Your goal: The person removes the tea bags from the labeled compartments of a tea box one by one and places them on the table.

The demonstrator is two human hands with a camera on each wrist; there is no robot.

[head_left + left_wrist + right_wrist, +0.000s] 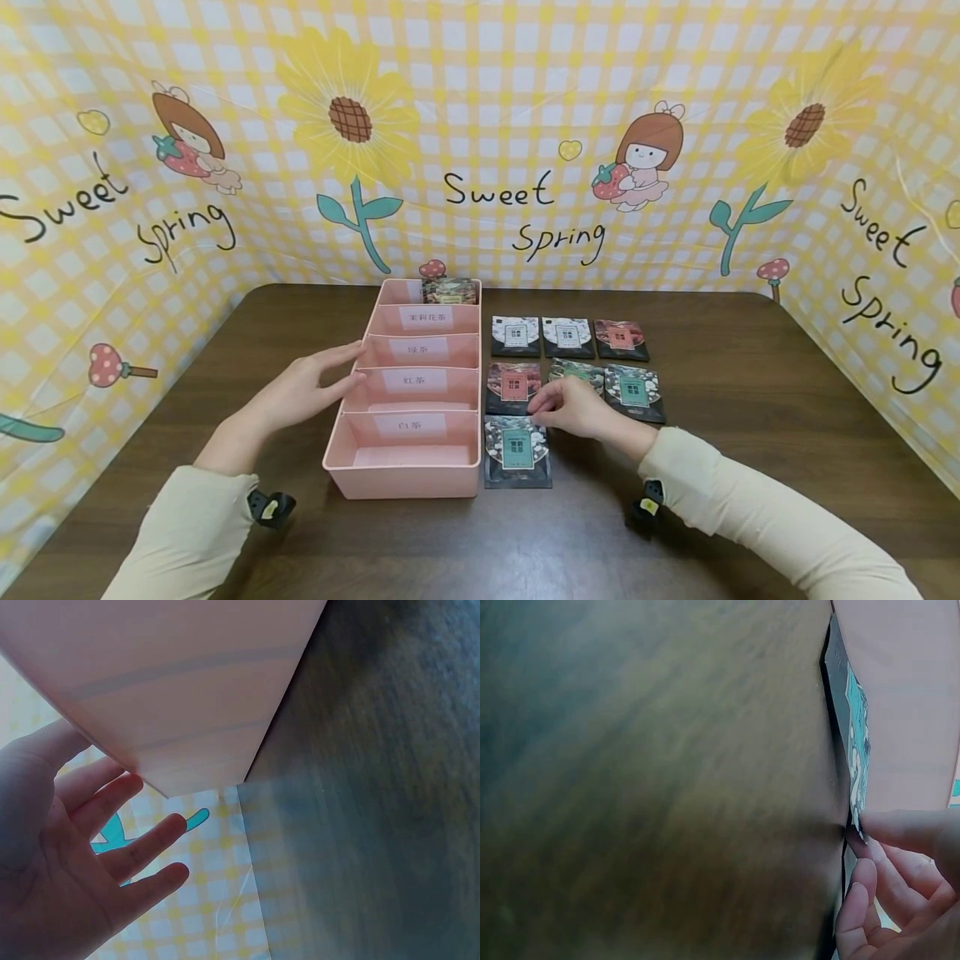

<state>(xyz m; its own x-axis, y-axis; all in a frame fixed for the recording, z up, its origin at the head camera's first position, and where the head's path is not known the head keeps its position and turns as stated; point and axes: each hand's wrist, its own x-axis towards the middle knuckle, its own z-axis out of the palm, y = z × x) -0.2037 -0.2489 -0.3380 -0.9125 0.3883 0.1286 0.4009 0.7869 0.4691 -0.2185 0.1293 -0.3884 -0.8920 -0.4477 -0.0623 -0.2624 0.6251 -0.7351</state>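
Note:
My left hand [303, 387] rests its fingertips on the left rim of a long pink divided box [401, 482]; in the left wrist view the fingers [146, 851] are spread beside the box's outer wall. My right hand [581, 408] pinches the upper right corner of the nearest tea bag sachet [517, 454], which has a teal label and lies right of the box's front compartment. Seen from the right wrist, thumb [907, 829] and fingers meet at the edge of that sachet [855, 742]. Under and behind the hand lies a green sachet [585, 373], partly hidden.
Two white sachets [515, 336] and a red sachet [621, 336] form the back row. Another red sachet [512, 385] and a second teal-labelled sachet [633, 392] flank the green one. The box's rear compartment contains sachets [450, 292]; paper labels [410, 426] mark its compartments.

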